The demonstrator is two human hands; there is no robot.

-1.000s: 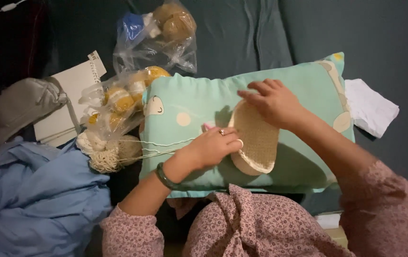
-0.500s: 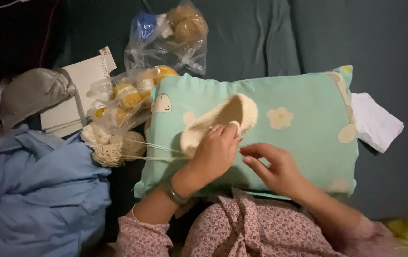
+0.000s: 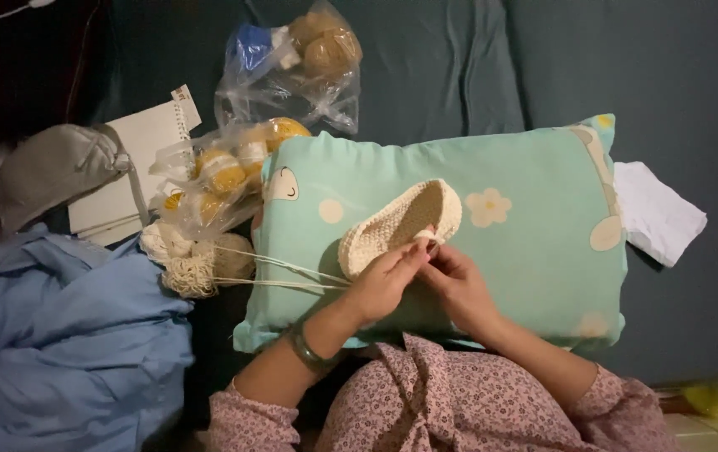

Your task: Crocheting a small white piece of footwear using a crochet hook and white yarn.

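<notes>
Crocheted cream slipper sole (image 3: 401, 224) lies on the mint pillow (image 3: 535, 243), pinched at its near edge by both hands: left hand (image 3: 384, 280) and right hand (image 3: 458, 283). Cream yarn (image 3: 279, 272) runs left to a skein (image 3: 196, 264).

Crochet piece (image 3: 401, 224) sits on the pillow (image 3: 535, 251), yarn ball (image 3: 196, 261) just left of it, bags (image 3: 288, 59) behind, cloth (image 3: 656, 213) on the right.

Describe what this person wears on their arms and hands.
Both arms have pinkish sleeves with a small dark floral print, pushed up so the forearms are bare. The left wrist carries a dark green bangle. The left hand and right hand are ungloved.
</notes>
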